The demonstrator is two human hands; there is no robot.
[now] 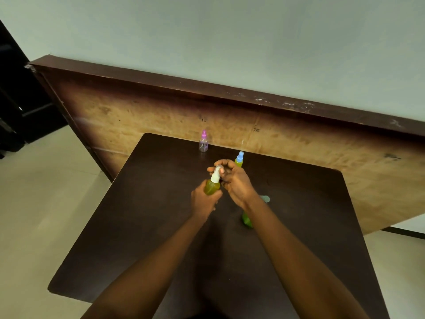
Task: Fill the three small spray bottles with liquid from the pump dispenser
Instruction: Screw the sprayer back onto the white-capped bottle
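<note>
While our left hand (204, 202) gripped the body of the small clear plastic spray bottle with the white sprayer top (212, 186), fingers curled round it above the middle of the dark brown wooden table (161, 226), our right hand (234, 180) closed over that top, thumb and fingertips pinching it. Whether we were screwing it down or fitting an overcap we could not tell, as the view was blurred there.

We judged the task about two thirds done. The held bottle showed yellow-green liquid, and so did the small spray bottle with the blue top (239, 160), which stood on the table just beyond our right hand. The small clear spray bottle with the pink top (203, 143) stood at the table's far edge, looking empty, so it was left to fill. The green pump dispenser (246, 221) stood on the table, largely hidden under our right forearm.

We could read no brand, label or writing on any bottle.
</note>
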